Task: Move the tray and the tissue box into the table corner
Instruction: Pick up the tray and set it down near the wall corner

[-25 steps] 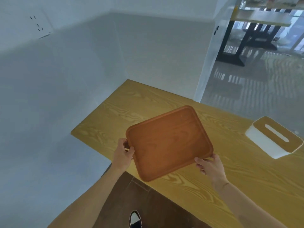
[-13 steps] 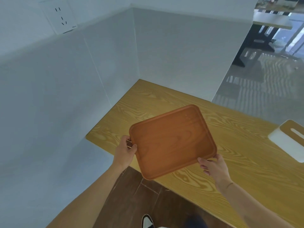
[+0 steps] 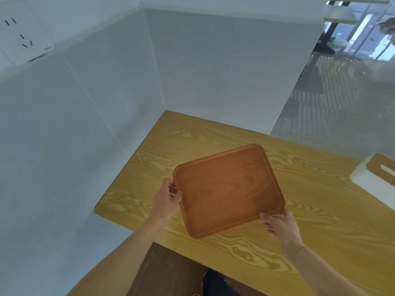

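Note:
A brown wooden tray (image 3: 228,189) with rounded corners is held just above the light wood table (image 3: 310,227), turned at an angle. My left hand (image 3: 168,199) grips its left corner and my right hand (image 3: 280,226) grips its near right corner. The tray is empty. A white tissue box (image 3: 376,178) with a wooden slotted lid sits on the table at the right edge of the view, partly cut off. The table corner (image 3: 168,116) lies beyond the tray, where two white walls meet.
White walls (image 3: 213,71) close the table on the left and back. A wall socket (image 3: 23,39) is high on the left wall. Dark wood floor (image 3: 171,272) shows below the table's near edge. A glass partition (image 3: 342,107) stands at the back right.
Both hands have carried the tray farther over the table toward the walled corner, and its near corner no longer overhangs the table edge. The tissue box has not moved.

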